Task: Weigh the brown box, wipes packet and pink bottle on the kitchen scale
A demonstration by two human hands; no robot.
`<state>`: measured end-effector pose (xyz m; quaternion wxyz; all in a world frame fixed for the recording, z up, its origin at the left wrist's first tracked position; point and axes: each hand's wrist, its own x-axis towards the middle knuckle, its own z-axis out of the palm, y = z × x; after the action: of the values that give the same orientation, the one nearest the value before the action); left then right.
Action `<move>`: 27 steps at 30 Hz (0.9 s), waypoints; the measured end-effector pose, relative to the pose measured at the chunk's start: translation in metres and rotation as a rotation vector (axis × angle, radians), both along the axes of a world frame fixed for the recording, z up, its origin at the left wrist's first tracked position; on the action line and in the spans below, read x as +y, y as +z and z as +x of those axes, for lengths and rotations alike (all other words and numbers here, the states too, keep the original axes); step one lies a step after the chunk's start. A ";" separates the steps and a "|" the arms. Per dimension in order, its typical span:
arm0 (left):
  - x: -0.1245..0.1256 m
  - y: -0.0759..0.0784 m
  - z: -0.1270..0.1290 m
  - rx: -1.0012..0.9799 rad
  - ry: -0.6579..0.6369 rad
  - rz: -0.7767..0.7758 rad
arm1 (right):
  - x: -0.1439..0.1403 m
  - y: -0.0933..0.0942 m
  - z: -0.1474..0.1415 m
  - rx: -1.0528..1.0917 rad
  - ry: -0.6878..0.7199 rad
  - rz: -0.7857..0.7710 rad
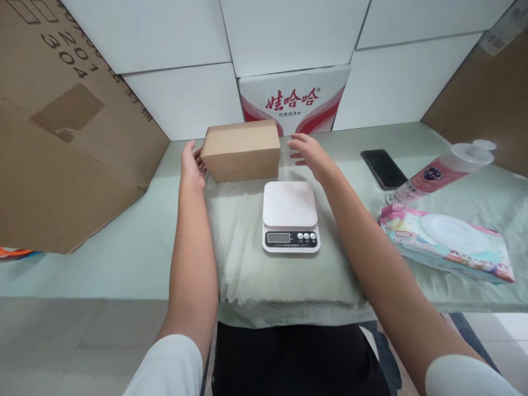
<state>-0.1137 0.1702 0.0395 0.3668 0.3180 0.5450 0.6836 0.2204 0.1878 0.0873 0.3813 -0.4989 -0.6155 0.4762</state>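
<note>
A small brown cardboard box (242, 149) lies on the pale green cloth-covered table (124, 258), just behind a white digital kitchen scale (290, 215). My left hand (191, 163) rests against the box's left end with fingers curled at its edge. My right hand (308, 154) hovers open just right of the box, fingers spread, a small gap between them and the box. The scale's platform is bare and its display is blank.
A large brown cardboard sheet (61, 126) leans at the left. A white and red printed carton (295, 102) stands against the back wall. A black phone (383, 168), a pink bottle (441, 171) lying on its side and a wet-wipes pack (447, 242) lie at the right.
</note>
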 end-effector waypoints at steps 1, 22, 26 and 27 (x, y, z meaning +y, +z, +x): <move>0.001 -0.008 0.001 -0.024 -0.003 -0.009 | 0.001 -0.006 -0.002 0.000 0.027 -0.007; -0.111 -0.022 0.123 0.030 -0.106 0.363 | -0.111 -0.040 0.059 -0.100 -0.242 0.780; -0.107 -0.036 0.126 0.020 -0.086 0.341 | -0.117 -0.059 0.058 -0.017 -0.260 0.787; -0.106 -0.039 0.125 0.029 -0.080 0.332 | -0.115 -0.062 0.057 0.006 -0.262 0.783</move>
<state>0.0111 0.0637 0.0010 0.3284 0.4054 0.4165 0.7445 0.2769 0.0726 0.0258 0.6016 -0.3888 -0.6804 0.1547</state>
